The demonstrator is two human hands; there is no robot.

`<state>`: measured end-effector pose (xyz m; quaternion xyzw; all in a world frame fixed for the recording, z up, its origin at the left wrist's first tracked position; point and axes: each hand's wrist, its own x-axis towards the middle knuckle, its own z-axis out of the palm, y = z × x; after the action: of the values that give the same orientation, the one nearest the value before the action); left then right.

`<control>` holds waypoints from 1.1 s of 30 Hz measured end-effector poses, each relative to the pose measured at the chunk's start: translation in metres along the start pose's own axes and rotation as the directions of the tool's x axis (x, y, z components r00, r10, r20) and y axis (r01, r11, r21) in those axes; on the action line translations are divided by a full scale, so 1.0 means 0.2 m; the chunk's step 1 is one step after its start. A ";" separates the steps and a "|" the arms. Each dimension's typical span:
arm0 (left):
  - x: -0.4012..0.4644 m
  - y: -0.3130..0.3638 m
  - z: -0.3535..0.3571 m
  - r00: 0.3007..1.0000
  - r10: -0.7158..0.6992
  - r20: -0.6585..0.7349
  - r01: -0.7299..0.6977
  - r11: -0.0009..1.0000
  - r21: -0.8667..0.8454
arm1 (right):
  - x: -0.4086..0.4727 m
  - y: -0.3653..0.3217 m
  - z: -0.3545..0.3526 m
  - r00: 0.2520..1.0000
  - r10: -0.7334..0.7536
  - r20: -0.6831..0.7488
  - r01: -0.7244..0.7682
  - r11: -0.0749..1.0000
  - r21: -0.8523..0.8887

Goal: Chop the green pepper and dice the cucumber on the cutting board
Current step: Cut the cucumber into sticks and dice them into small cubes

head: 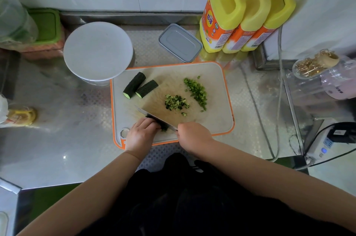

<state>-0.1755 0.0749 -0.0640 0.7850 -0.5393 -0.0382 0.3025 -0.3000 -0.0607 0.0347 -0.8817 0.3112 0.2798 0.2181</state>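
Observation:
A white cutting board point(215, 85) with an orange rim lies on the steel counter. Two dark cucumber pieces point(140, 86) lie at its far left. A pile of diced cucumber point(176, 102) sits mid-board, and chopped green pepper point(196, 91) lies in a strip to its right. My left hand point(140, 134) holds down a cucumber piece point(163, 127) at the board's near edge, fingers curled over it. My right hand point(193, 136) grips the handle of a knife point(154, 116), whose blade rests against the cucumber beside my left fingers.
A white plate point(98, 50) stands just behind the board's left corner, a grey lidded box point(180, 43) behind its middle. Three yellow bottles point(246, 14) stand at the back right. A power strip point(325, 143) and cables lie to the right.

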 end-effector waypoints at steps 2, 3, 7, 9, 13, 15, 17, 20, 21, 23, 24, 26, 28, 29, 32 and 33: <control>-0.01 0.00 0.00 1.000 -0.006 -0.007 0.006 1.000 -0.005 | 0.01 -0.01 0.03 1.000 0.014 0.004 -0.014 1.000 0.003; -0.01 0.00 0.00 1.000 -0.008 -0.008 0.008 1.000 -0.005 | 0.01 -0.01 0.05 1.000 0.010 0.006 -0.010 1.000 0.026; 0.00 0.01 -0.01 1.000 -0.001 0.018 0.001 1.000 0.007 | 0.01 0.02 0.07 1.000 0.006 -0.011 -0.005 0.994 0.111; 0.00 0.01 -0.02 0.999 0.012 0.030 -0.013 1.000 0.026 | 0.04 0.04 0.06 0.999 0.030 0.027 -0.034 0.988 0.153; 0.00 0.02 -0.05 0.998 0.013 0.056 -0.015 0.999 0.032 | 0.07 0.08 0.03 0.997 0.022 0.070 -0.035 0.978 0.204; 0.00 0.02 -0.06 0.998 0.006 0.063 -0.008 0.999 0.035 | 0.06 0.08 0.04 0.998 0.016 0.059 -0.027 0.981 0.190; 0.00 0.02 -0.06 0.998 -0.007 0.067 0.004 0.999 0.040 | 0.05 0.07 0.04 0.999 0.017 0.046 -0.025 0.983 0.180; 0.01 0.03 -0.06 0.996 -0.053 0.065 0.049 0.998 0.049 | 0.04 0.06 0.04 1.000 0.008 0.019 -0.011 0.988 0.155; 0.01 0.03 -0.06 0.996 -0.063 0.064 0.060 0.997 0.052 | 0.04 0.06 0.04 1.000 0.001 0.013 -0.003 0.989 0.149; 0.02 0.03 -0.06 0.996 -0.062 0.059 0.059 0.997 0.054 | 0.03 0.06 0.03 1.000 -0.005 0.005 0.004 0.989 0.148; 0.02 0.03 -0.06 0.997 -0.059 0.055 0.056 0.997 0.054 | 0.03 0.05 0.03 1.000 -0.008 -0.003 0.009 0.989 0.151; 0.03 0.03 -0.06 0.997 -0.058 0.045 0.056 0.998 0.043 | 0.01 0.04 0.03 1.000 -0.018 -0.026 0.021 0.988 0.155; 0.02 0.03 -0.05 0.997 -0.060 0.039 0.058 0.998 0.030 | 0.00 0.03 0.02 0.999 -0.022 -0.032 0.027 0.989 0.142; 0.02 0.03 -0.05 0.997 -0.062 0.038 0.061 0.998 0.028 | 0.00 0.02 0.02 0.999 -0.023 -0.031 0.027 0.991 0.130; 0.02 0.03 -0.05 0.997 -0.065 0.027 0.064 0.997 0.030 | 0.00 0.01 0.00 0.999 -0.024 -0.035 0.027 0.995 0.101; 0.02 0.03 -0.05 0.998 -0.063 0.014 0.063 0.998 0.027 | 0.00 0.01 0.00 0.999 -0.024 -0.035 0.027 0.996 0.090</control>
<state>-0.1755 0.0745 -0.0526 0.8051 -0.5170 -0.0465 0.2869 -0.3002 -0.0619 0.0343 -0.8794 0.3160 0.2474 0.2560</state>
